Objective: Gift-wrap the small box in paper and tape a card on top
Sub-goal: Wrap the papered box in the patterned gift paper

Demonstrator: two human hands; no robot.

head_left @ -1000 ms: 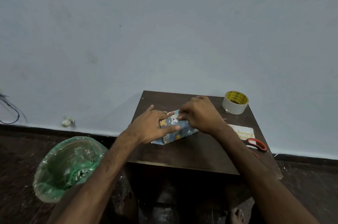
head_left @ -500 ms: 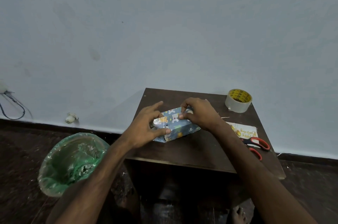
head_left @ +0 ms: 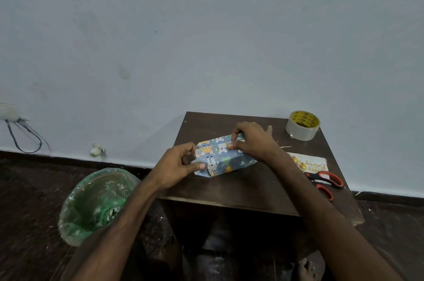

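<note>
Blue animal-print paper covers the small box [head_left: 220, 157], which sits mid-way on the dark wooden table [head_left: 241, 188]. The left hand [head_left: 176, 167] pinches the paper at the box's left end, fingers curled, likely creasing the end flap, while the right hand [head_left: 254, 140] grips the far right end with its thumb on the top seam, probably to steady it. Tape roll [head_left: 302, 125] at the far right corner, card [head_left: 307, 163] and red-handled scissors [head_left: 325, 180] by the right edge, kept in reach for taping.

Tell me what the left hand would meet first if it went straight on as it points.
The box: the left hand holds its near end, fingers apparently pointing right into it.
</note>
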